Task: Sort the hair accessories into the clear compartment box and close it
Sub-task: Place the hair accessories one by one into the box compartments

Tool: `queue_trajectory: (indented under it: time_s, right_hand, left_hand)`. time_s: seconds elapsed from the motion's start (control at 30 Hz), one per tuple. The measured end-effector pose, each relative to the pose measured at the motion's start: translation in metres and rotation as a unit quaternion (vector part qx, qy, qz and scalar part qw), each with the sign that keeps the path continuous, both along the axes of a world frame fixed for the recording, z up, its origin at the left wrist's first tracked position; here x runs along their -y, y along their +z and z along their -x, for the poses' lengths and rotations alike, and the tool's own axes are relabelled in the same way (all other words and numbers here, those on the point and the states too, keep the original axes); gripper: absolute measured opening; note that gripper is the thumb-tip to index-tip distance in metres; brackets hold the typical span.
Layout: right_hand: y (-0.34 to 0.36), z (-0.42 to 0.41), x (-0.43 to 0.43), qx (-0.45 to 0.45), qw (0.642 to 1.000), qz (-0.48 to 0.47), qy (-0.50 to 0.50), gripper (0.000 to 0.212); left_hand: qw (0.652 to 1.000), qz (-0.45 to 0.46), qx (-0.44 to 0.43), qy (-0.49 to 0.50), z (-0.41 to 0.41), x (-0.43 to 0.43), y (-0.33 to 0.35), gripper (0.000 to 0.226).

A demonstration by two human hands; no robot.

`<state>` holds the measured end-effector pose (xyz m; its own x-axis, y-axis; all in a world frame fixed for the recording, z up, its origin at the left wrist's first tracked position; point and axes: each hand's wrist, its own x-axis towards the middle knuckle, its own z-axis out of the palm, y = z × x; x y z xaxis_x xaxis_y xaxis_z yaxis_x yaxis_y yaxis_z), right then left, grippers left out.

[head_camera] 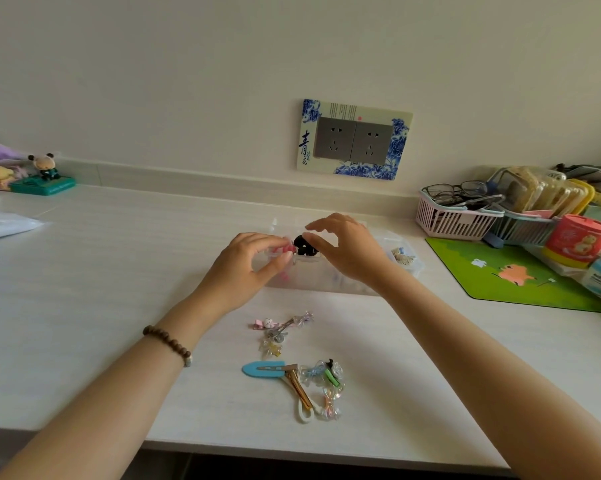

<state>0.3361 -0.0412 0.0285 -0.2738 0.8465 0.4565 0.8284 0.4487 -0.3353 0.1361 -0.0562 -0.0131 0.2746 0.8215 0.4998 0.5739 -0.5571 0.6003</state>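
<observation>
A clear compartment box [408, 268] lies open on the white desk, mostly behind my hands. My left hand [247, 265] pinches a small pink hair accessory [285, 250] over the box's left part. My right hand [347, 251] holds a black hair accessory [304, 246] by thumb and forefinger just to the right of the pink one. Cream and blue pieces [403, 257] sit in the right end compartment. Nearer me lie loose clips: a pink and silver cluster [278, 329], a blue snap clip [261, 370], a gold clip [297, 386] and clear bow ties [327, 375].
A green mat [521, 275] lies right of the box. Behind it stand a pink basket [455, 220] with glasses, a red tin [579, 239] and bottles. Figurines [42, 174] and a plastic bag [4, 225] sit at far left. The desk's front edge runs close to me.
</observation>
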Motion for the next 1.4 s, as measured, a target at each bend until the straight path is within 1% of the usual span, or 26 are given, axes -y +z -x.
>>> queue_trajectory:
  time_s: [0.07,0.1,0.17,0.2,0.3,0.33,0.4,0.43,0.5,0.57,0.63,0.67,0.7,0.73,0.77,0.8,0.83,0.87,0.9,0.97,1.03,1.13,1.2,1.27,1.33,1.4]
  right_hand:
    - [0.001,0.0,0.004,-0.044,0.999,0.004,0.027,0.031]
    - [0.001,0.0,0.007,-0.041,0.999,0.001,0.035,0.03]
    - [0.001,-0.001,0.009,-0.001,0.999,-0.006,0.043,0.027]
    - [0.0,-0.001,0.009,0.004,0.999,0.008,0.049,0.024]
    - [-0.001,-0.001,0.007,-0.046,0.994,0.081,0.061,0.021]
    - [-0.001,0.0,0.006,-0.069,0.992,0.09,0.06,0.022]
    - [-0.001,-0.001,0.004,-0.108,0.989,0.076,0.058,0.024]
    - [0.0,-0.002,0.003,-0.105,0.991,0.059,0.057,0.022]
    - [0.001,-0.002,0.002,-0.041,0.997,0.032,0.049,0.018]
    - [0.002,0.0,0.002,0.047,0.997,0.056,0.033,0.03]
    - [-0.001,0.001,0.005,0.087,0.993,0.08,0.027,0.039]
    - [-0.001,0.0,0.007,0.086,0.994,0.055,0.028,0.038]
    - [-0.001,-0.002,0.011,0.074,0.997,0.01,0.029,0.034]
    - [0.0,-0.003,0.017,0.047,0.998,-0.035,0.034,0.029]
    - [0.001,-0.004,0.024,0.008,0.997,-0.057,0.05,0.023]
    - [0.002,-0.005,0.032,-0.026,0.996,-0.046,0.074,0.018]
    - [0.002,-0.006,0.04,-0.048,0.993,-0.007,0.105,0.013]
    - [0.0,-0.007,0.047,-0.049,0.989,0.046,0.129,0.01]
    - [-0.005,-0.007,0.052,-0.029,0.985,0.092,0.142,0.01]
    - [-0.018,-0.01,0.054,0.032,0.979,0.141,0.144,0.018]
    - [-0.029,-0.013,0.051,0.032,0.977,0.16,0.135,0.026]
    - [-0.038,-0.013,0.049,0.002,0.976,0.168,0.139,0.02]
    - [-0.039,-0.012,0.049,-0.009,0.973,0.182,0.145,0.014]
    - [-0.038,-0.012,0.051,-0.026,0.969,0.194,0.149,0.015]
    - [-0.036,-0.013,0.052,-0.048,0.966,0.202,0.153,0.013]
    - [-0.033,-0.014,0.053,-0.053,0.963,0.21,0.162,0.01]
  left_hand:
    - [1.0,0.008,-0.008,-0.002,0.0,-0.001,-0.001,0.049]
    - [1.0,0.009,-0.009,-0.006,0.0,-0.001,-0.002,0.049]
    - [1.0,0.011,-0.012,-0.011,0.001,-0.001,-0.003,0.05]
    - [1.0,0.009,-0.014,-0.011,0.001,-0.001,-0.003,0.051]
    - [1.0,0.002,-0.018,-0.007,0.001,-0.002,-0.003,0.056]
    - [1.0,0.0,-0.018,-0.007,0.0,-0.002,-0.004,0.056]
    - [1.0,-0.003,-0.019,-0.006,0.001,-0.003,-0.004,0.057]
    - [1.0,-0.003,-0.019,-0.006,0.001,-0.003,-0.005,0.057]
    - [1.0,-0.003,-0.023,-0.006,0.0,-0.004,-0.005,0.057]
    - [1.0,0.002,-0.027,-0.007,0.0,-0.004,-0.005,0.058]
    - [1.0,0.007,-0.029,-0.009,0.001,-0.004,-0.005,0.055]
    - [0.999,0.009,-0.03,-0.009,0.001,-0.004,-0.006,0.052]
    - [0.999,0.011,-0.03,-0.009,0.001,-0.004,-0.006,0.05]
    - [0.999,0.012,-0.031,-0.008,0.001,-0.004,-0.005,0.049]
    - [0.999,0.016,-0.03,-0.008,0.001,-0.004,-0.005,0.049]
    - [0.999,0.021,-0.028,-0.009,0.001,-0.002,-0.004,0.052]
    - [0.999,0.025,-0.026,-0.012,0.001,-0.002,-0.003,0.057]
    - [0.999,0.024,-0.029,-0.014,0.002,-0.001,-0.002,0.062]
    - [0.999,0.021,-0.036,-0.015,0.002,-0.001,-0.001,0.064]
    - [0.999,0.011,-0.051,-0.009,0.003,0.001,-0.001,0.061]
    - [0.998,0.007,-0.059,0.008,0.004,0.002,0.001,0.059]
    - [0.995,0.01,-0.094,0.035,0.009,0.003,0.002,0.062]
    - [0.989,0.052,-0.135,0.038,0.012,0.005,0.001,0.075]
    - [0.982,0.109,-0.15,0.028,0.011,0.007,-0.001,0.086]
    - [0.979,0.141,-0.149,0.019,0.009,0.008,-0.003,0.091]
    - [0.977,0.148,-0.15,0.018,0.008,0.008,-0.002,0.093]
